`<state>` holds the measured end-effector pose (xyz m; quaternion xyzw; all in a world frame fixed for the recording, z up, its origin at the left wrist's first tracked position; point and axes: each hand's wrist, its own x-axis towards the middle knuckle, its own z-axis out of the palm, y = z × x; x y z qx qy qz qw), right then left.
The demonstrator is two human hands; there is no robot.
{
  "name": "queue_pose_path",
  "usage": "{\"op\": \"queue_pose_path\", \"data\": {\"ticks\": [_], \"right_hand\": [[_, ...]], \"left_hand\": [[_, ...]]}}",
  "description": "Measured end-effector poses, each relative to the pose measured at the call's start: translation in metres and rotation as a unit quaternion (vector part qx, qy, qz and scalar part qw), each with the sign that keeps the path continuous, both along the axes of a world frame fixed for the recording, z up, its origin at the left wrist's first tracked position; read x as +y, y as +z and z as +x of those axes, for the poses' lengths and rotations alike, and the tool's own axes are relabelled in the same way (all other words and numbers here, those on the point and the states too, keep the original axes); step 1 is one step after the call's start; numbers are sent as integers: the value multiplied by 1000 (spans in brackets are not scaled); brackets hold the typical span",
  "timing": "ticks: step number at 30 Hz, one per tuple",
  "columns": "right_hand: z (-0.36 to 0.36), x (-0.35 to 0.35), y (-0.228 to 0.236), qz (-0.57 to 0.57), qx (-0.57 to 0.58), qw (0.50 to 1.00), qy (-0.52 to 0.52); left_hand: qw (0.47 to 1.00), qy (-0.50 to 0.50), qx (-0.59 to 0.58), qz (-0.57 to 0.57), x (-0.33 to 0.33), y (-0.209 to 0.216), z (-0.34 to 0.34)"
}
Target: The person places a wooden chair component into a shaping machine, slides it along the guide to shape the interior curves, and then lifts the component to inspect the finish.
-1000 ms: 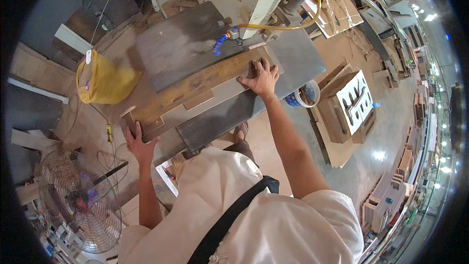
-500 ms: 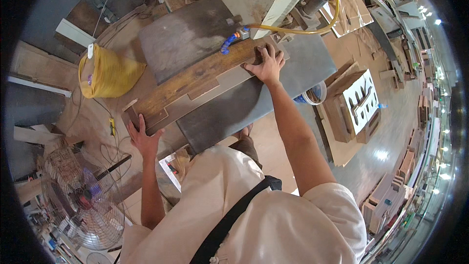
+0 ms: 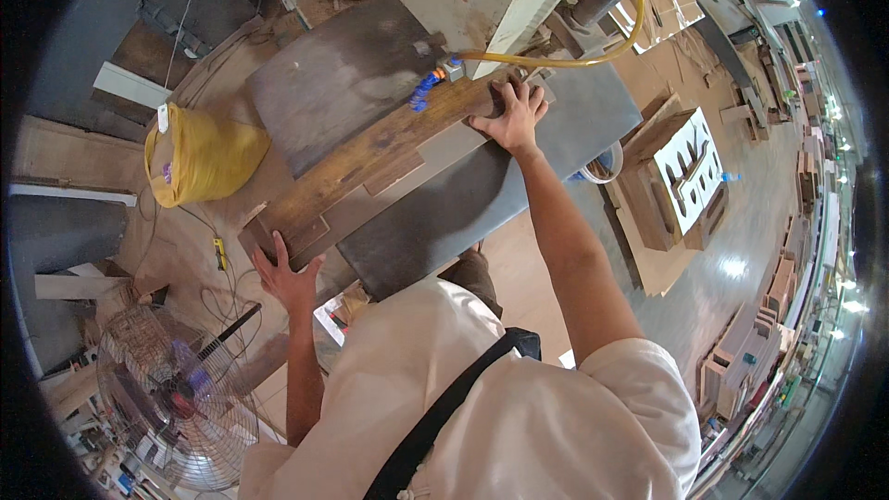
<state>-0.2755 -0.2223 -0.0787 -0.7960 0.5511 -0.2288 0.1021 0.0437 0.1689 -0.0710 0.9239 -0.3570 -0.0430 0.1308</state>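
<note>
A long brown wooden board [image 3: 356,150] with a worn face lies diagonally across a dark machine table [image 3: 421,231]. A thinner strip with a stepped notch [image 3: 394,173] runs along its near side. At the board's lower left end, my left hand [image 3: 292,280] holds the corner, fingers spread over it and thumb against the near edge. My right hand [image 3: 515,122] grips a dark block at the upper right end with bent fingers; its fingertips are partly hidden. A blue segmented nozzle [image 3: 426,91] points down at the board's far edge.
A yellow hose [image 3: 565,62] runs from the nozzle past the pale machine column [image 3: 519,14]. At left stand a yellow sack [image 3: 208,162] and a wire-caged fan [image 3: 181,398]. A white bucket [image 3: 604,165] and stacked wooden pieces under a white template [image 3: 687,171] stand right.
Both hands and the board have slid slightly to the right past the blue nozzle. The whole view has also tilted a little.
</note>
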Motion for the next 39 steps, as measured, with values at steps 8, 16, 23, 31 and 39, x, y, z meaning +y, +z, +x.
{"op": "queue_pose_path", "data": {"ticks": [8,16,23,31,39], "right_hand": [[-10,-11,-6,-9,2,1000,-8],[-12,-17,-6,11,21,999,-25],[-14,-22,-11,16,0,1000,-10],[-13,-29,-13,9,5,1000,-11],[-9,-32,-2,32,-29,999,-11]], "left_hand": [[999,15,40,-6,-13,6,-9],[999,24,40,13,-22,5,-10],[999,22,32,4,-27,7,-13],[999,18,36,12,-35,8,-11],[999,13,33,3,-32,-6,-4]]}}
